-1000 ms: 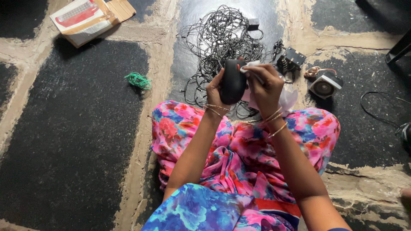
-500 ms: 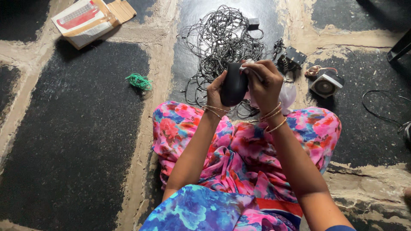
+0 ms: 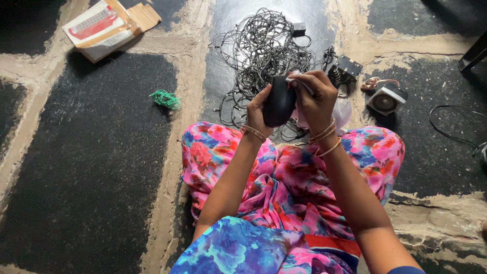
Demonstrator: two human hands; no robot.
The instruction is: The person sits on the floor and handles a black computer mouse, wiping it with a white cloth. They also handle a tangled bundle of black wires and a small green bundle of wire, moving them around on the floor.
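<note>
Black rounded device point(image 3: 278, 101), smooth and oval, held upright in the air above the person's knees, over the near fringe of a tangle of thin black wire point(image 3: 264, 50) on the floor. Left hand point(image 3: 257, 109) wraps the device from its left side and back, fingers curled closed around the body, wrist bent upward, thin bangles at the wrist. Right hand point(image 3: 315, 99) meets the device at its upper right edge, fingers pinched closed on a white cloth point(image 3: 339, 112) pressed against the top of the device; the rest of the cloth hangs behind the wrist. Both forearms rise from the lap and converge at the device, elbows apart.

The person sits on a floor point(image 3: 91, 152) of dark slabs with pale sandy joints, legs covered by floral pink-and-blue fabric point(image 3: 289, 172). Beyond the hands, toward the far edge of the floor, the wire tangle spreads widely. Just right of it lies a small black electrical part point(image 3: 346, 67), then a small grey speaker point(image 3: 385, 99) with coloured leads. A loose black cable point(image 3: 446, 127) curves near the right edge. A green thread bundle point(image 3: 165, 98) lies left of the wire, and a flattened cardboard box point(image 3: 109, 25) sits at the far left corner. The broad dark slab to the person's left is open room.
</note>
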